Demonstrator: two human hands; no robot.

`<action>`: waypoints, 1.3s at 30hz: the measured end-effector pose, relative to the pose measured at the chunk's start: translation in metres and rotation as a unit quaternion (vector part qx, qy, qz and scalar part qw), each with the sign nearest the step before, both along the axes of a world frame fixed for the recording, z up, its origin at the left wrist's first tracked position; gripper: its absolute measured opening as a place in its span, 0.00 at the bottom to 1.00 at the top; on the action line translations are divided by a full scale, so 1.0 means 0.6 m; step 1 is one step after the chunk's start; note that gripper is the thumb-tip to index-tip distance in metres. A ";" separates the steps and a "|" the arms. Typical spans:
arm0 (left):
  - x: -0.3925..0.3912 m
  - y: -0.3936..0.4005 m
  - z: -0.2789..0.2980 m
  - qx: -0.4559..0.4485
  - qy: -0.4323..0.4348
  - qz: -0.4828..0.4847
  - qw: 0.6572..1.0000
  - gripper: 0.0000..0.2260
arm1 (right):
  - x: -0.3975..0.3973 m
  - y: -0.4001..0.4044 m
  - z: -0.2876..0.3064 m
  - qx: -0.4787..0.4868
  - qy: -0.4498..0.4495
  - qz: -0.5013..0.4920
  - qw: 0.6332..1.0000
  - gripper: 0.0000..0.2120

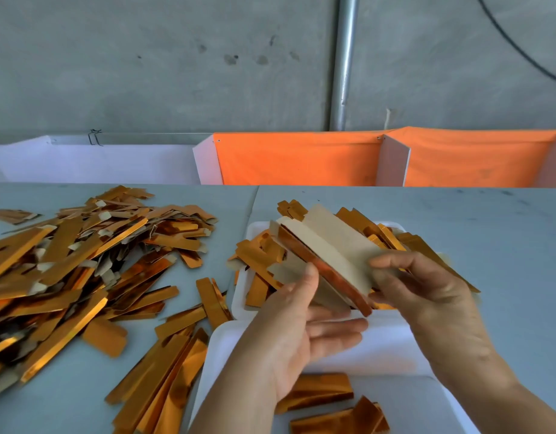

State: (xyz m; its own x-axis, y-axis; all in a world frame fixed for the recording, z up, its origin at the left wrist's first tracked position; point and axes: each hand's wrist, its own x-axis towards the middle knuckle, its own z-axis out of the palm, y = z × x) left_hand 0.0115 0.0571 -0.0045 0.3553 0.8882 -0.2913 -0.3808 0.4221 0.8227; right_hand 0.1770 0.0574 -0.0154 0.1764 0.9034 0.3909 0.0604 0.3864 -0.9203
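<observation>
I hold a stack of long gold-foil card strips (325,249) between both hands above a white foam tray (239,292). The strips' beige backs face up and their copper edges show along the near side. My left hand (301,327) supports the stack from below, thumb against its near edge and fingers stretched out under it. From the right, my right hand (424,292) grips the stack's near end, fingers curled over the beige top. The far end of the stack points up and to the left.
A large loose heap of gold strips (82,261) covers the grey table on the left. More strips fill the white tray (392,242) behind the stack. A second white tray (380,352) near me holds a few strips (320,393). Orange and white panels (301,161) line the table's far edge.
</observation>
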 end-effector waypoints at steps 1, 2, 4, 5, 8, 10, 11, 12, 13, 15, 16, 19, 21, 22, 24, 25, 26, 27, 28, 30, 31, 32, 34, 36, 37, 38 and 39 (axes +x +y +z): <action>-0.002 -0.001 0.004 -0.023 -0.059 -0.032 0.998 0.24 | -0.002 -0.001 0.001 0.003 -0.007 0.009 1.000 0.10; -0.004 -0.001 0.006 -0.039 -0.106 -0.051 0.992 0.24 | -0.004 -0.002 0.002 0.005 -0.016 0.015 1.000 0.10; -0.006 0.001 0.007 -0.051 -0.139 -0.053 0.988 0.24 | -0.006 -0.001 0.001 0.010 -0.029 0.011 0.999 0.09; -0.006 0.003 0.006 -0.051 -0.136 -0.045 0.988 0.23 | -0.005 -0.001 0.000 0.008 -0.035 0.003 0.999 0.10; -0.006 0.004 0.003 -0.039 -0.148 -0.052 0.987 0.22 | -0.002 0.002 -0.004 0.008 -0.090 -0.042 0.995 0.12; -0.007 0.004 0.005 -0.029 -0.161 -0.053 0.985 0.21 | -0.003 0.003 -0.005 0.028 -0.136 -0.089 0.986 0.15; -0.008 0.004 0.006 -0.023 -0.156 -0.040 0.987 0.20 | -0.003 0.003 -0.004 0.036 -0.147 -0.104 0.983 0.16; -0.009 0.004 0.007 -0.018 -0.141 -0.022 0.990 0.19 | -0.002 0.004 -0.003 0.042 -0.151 -0.117 0.981 0.17; -0.009 0.005 0.006 -0.010 -0.116 -0.003 0.993 0.18 | -0.001 0.004 -0.003 0.045 -0.152 -0.133 0.978 0.17; -0.007 0.005 0.000 0.032 -0.011 0.025 0.999 0.15 | 0.003 0.005 -0.003 0.047 -0.149 -0.166 0.974 0.18; -0.006 0.005 -0.003 0.061 0.046 0.034 0.997 0.12 | 0.005 0.005 -0.001 0.048 -0.148 -0.176 0.972 0.18; -0.002 0.003 -0.005 0.112 0.106 0.060 0.986 0.06 | 0.003 0.003 0.002 0.068 -0.166 -0.190 0.965 0.20; -0.001 0.003 -0.002 0.119 0.102 0.070 0.985 0.06 | -0.004 0.002 0.004 0.085 -0.181 -0.198 0.960 0.20; -0.001 0.002 -0.001 0.119 0.103 0.075 0.985 0.06 | -0.006 0.001 0.006 0.089 -0.182 -0.199 0.959 0.20; -0.004 0.004 -0.001 0.112 0.116 0.108 0.981 0.05 | -0.001 0.002 0.010 0.085 -0.173 -0.214 0.958 0.18; -0.009 0.007 -0.004 0.104 0.124 0.140 0.977 0.04 | 0.007 0.003 0.013 0.071 -0.157 -0.232 0.957 0.17; -0.015 0.009 -0.007 0.096 0.129 0.174 0.972 0.04 | 0.019 0.005 0.015 0.049 -0.130 -0.248 0.959 0.14; -0.020 0.011 -0.009 0.093 0.133 0.199 0.966 0.03 | 0.030 0.006 0.016 0.023 -0.097 -0.256 0.962 0.11; -0.022 0.012 -0.008 0.098 0.138 0.212 0.962 0.03 | 0.038 0.006 0.016 -0.003 -0.054 -0.242 0.969 0.10; -0.019 0.010 -0.008 0.120 0.164 0.202 0.958 0.04 | 0.038 0.003 0.014 -0.043 0.018 -0.177 0.983 0.10; -0.012 0.010 -0.010 0.137 0.201 0.190 0.951 0.05 | 0.032 0.001 0.013 -0.050 0.021 -0.156 0.986 0.11; -0.006 0.009 -0.012 0.163 0.264 0.180 0.933 0.06 | 0.025 -0.001 0.012 -0.051 0.005 -0.144 0.988 0.10; 0.003 0.010 -0.014 0.230 0.468 0.191 0.832 0.07 | 0.010 -0.004 0.010 -0.041 -0.019 -0.123 0.991 0.10; 0.005 0.001 -0.003 0.273 0.573 0.249 0.732 0.18 | 0.001 -0.005 0.010 -0.028 -0.024 -0.111 0.993 0.14; 0.006 -0.002 -0.001 0.288 0.556 0.249 0.739 0.21 | -0.003 -0.006 0.009 -0.017 -0.029 -0.113 0.993 0.16; 0.007 -0.006 0.000 0.301 0.488 0.232 0.786 0.21 | -0.006 -0.006 0.007 -0.002 -0.043 -0.119 0.992 0.19; 0.012 -0.011 0.006 0.291 0.379 0.192 0.857 0.19 | -0.009 -0.007 0.005 0.016 -0.076 -0.132 0.988 0.21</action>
State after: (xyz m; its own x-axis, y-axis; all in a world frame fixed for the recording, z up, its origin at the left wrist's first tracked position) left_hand 0.0186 0.0505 -0.0006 -0.0916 0.9706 0.2225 0.3366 -0.1801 0.9243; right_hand 0.1714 0.0530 -0.0123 0.3405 0.8205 0.4591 0.3001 0.3679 -0.8801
